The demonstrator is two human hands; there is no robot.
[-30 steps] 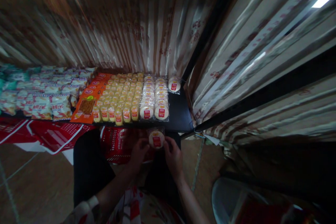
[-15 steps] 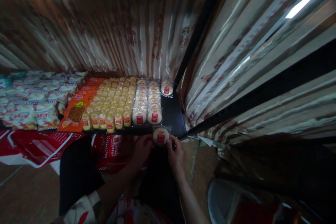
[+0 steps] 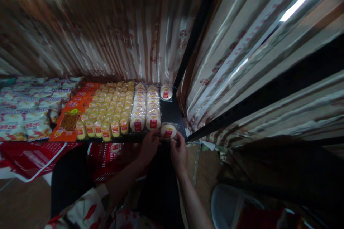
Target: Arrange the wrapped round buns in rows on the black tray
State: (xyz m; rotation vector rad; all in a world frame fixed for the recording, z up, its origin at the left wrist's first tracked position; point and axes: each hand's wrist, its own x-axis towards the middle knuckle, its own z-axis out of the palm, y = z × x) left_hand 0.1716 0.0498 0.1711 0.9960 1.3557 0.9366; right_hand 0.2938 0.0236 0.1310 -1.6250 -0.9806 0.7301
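Note:
A round pale cake in a clear wrapper with a red label (image 3: 168, 132) is held between both hands at the front edge of a black shelf (image 3: 172, 111). My left hand (image 3: 150, 146) pinches its left side, fingers closed. On the other side, my right hand (image 3: 178, 152) grips the wrapper's right edge between thumb and fingers. Just left of it stand two rows of the same wrapped cakes (image 3: 153, 121). A single wrapped cake (image 3: 166, 93) sits at the back of the shelf's right end.
Further left on the shelf are small yellow wrapped cakes (image 3: 106, 130), orange snack packets (image 3: 68, 121) and white-blue bags (image 3: 37, 123). Red baskets (image 3: 29, 157) are below. A black post (image 3: 199, 32) rises at the shelf's corner, before pleated sheeting (image 3: 107, 25). A pale tub (image 3: 223, 204) stands lower right.
Both hands have moved the wrapped cake forward from the shelf's front edge to over its right end. The camera view has shifted slightly, so the shelf appears further left and lower.

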